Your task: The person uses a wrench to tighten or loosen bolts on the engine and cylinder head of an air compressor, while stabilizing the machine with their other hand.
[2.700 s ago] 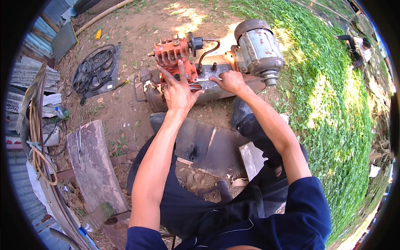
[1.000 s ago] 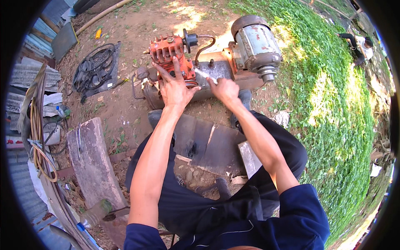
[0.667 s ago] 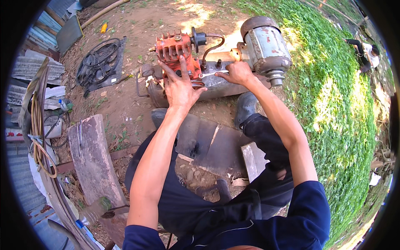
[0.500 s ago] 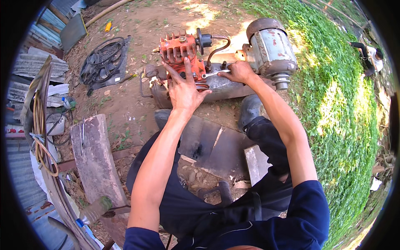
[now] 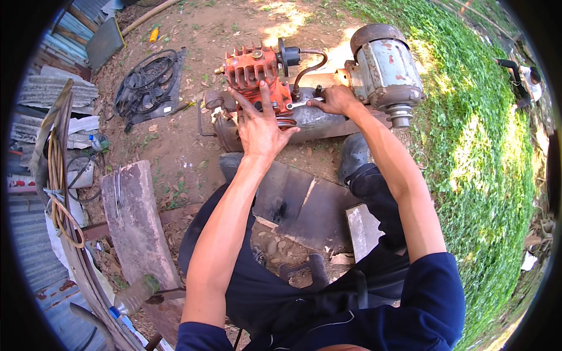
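A red finned compressor pump [image 5: 253, 65] sits on the left part of a grey, worn air tank [image 5: 319, 130]. My left hand [image 5: 261, 131] lies against the front of the pump, fingers spread and stretched up over its lower body. In my right hand [image 5: 339, 100] is a wrench [image 5: 300, 104], gripped at its right end. The wrench's ring end meets the lower right corner of the pump; the fastener under it is too small to make out. A bent metal pipe [image 5: 316, 61] runs down beside the pump. To the right stands a grey electric motor [image 5: 387, 67] with a pulley.
Black cables and hoses [image 5: 149, 79] lie on a dark sheet at the left. A wooden plank [image 5: 137, 216] with thin rods, a plastic bottle [image 5: 137, 295] and corrugated sheets [image 5: 32, 245] fill the left side. Grass [image 5: 486, 193] covers the right, where another person [image 5: 527, 82] sits far off.
The view has shifted slightly. My right hand keeps its grip on the wrench, which looks barely turned, and my left hand stays on the pump.
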A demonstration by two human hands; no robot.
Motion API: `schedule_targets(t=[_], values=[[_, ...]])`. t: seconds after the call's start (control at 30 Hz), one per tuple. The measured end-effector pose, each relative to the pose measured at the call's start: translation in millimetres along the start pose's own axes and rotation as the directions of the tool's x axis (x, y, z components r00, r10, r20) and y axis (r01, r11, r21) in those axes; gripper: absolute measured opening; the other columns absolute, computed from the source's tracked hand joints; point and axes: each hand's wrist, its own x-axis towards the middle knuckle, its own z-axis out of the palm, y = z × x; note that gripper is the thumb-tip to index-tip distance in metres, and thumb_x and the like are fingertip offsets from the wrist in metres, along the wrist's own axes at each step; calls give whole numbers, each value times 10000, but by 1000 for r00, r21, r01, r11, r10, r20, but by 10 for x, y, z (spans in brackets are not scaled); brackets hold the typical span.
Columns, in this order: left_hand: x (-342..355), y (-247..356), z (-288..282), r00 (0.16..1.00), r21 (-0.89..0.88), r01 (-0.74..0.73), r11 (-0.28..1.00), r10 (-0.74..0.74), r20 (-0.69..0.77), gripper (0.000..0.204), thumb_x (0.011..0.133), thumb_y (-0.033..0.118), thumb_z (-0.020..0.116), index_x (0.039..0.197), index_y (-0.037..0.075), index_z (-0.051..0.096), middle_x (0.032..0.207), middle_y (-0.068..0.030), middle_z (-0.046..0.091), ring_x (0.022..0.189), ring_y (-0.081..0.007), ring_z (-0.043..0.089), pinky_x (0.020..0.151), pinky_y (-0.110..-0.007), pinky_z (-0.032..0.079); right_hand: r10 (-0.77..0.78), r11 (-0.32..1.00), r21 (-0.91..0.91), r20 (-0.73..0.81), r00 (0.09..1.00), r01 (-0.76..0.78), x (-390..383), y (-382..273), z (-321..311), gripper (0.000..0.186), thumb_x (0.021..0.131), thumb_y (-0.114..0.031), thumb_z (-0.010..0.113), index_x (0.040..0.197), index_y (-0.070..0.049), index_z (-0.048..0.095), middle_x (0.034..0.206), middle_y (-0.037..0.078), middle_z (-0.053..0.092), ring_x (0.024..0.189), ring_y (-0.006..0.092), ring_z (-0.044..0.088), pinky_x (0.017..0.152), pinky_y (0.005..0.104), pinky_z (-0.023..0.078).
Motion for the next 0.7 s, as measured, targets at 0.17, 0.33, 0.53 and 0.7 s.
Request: schedule_targets(t=[0.17, 0.33, 0.53, 0.7], values=[[10, -36, 13, 997, 36, -35, 999, 37, -61, 1488, 526, 542, 900, 1539, 171, -126, 1430, -505, -108, 1094, -644, 496, 857, -519, 533, -17, 999, -49, -145, 989, 10, -37, -33, 101, 754, 815, -780, 467, 847, -85, 757, 724, 203, 683, 741, 385, 682, 712, 479, 538], [0, 27, -19, 1000, 45, 5, 999, -5, 9, 1474, 538, 548, 892, 1543, 161, -114, 1427, -521, -45, 1181, -615, 465, 911, -492, 513, -31, 999, -1, -330, 943, 33, -108, -49, 196, 688, 814, -719, 551, 787, -57, 737, 685, 193, 669, 698, 386, 676, 661, 465, 542], [-15, -17, -22, 1000, 29, -8, 1000, 8, -3, 1456, 539, 550, 891, 1546, 126, -72, 1411, -539, -15, 1182, -624, 458, 895, -493, 518, 217, 976, 82, -293, 931, -202, -348, -319, 252, 734, 800, -747, 544, 754, -41, 738, 685, 207, 680, 725, 356, 701, 678, 431, 555], [17, -2, -20, 999, 2, 10, 1000, -10, 32, 1458, 539, 545, 890, 1547, 120, -73, 1409, -542, -15, 1207, -628, 431, 915, -506, 504, 522, 853, 241, -421, 741, -464, -786, -926, 638, 664, 868, -673, 521, 723, -59, 726, 656, 196, 675, 640, 345, 698, 591, 439, 553]])
